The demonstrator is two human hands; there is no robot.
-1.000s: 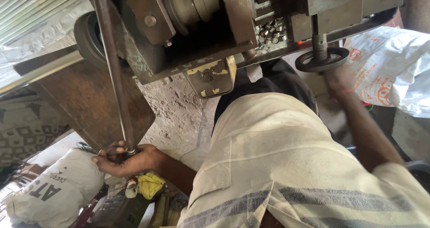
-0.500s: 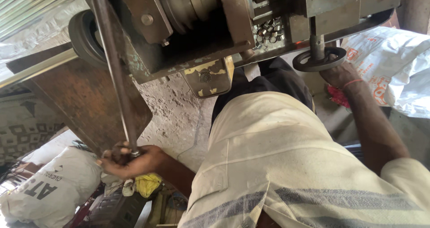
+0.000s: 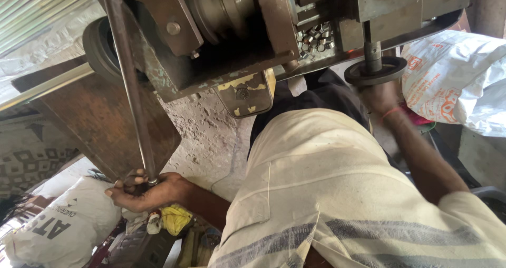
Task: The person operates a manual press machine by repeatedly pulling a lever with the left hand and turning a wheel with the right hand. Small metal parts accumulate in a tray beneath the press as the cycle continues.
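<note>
Left hand clenched on lever rod; right hand under black handwheel, grip probably closed, unclear. Pull lever straight, steady.

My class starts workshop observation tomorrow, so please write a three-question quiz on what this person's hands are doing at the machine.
1. True or false: the left hand has its fingers closed around the lower end of the long metal rod.
2. Which part is the right hand at? A) the round black handwheel B) a hammer C) a paintbrush
3. Fill in the missing word: the person's shirt is ____ with grey stripes.

Key: 1 true; 2 A; 3 cream.
</note>
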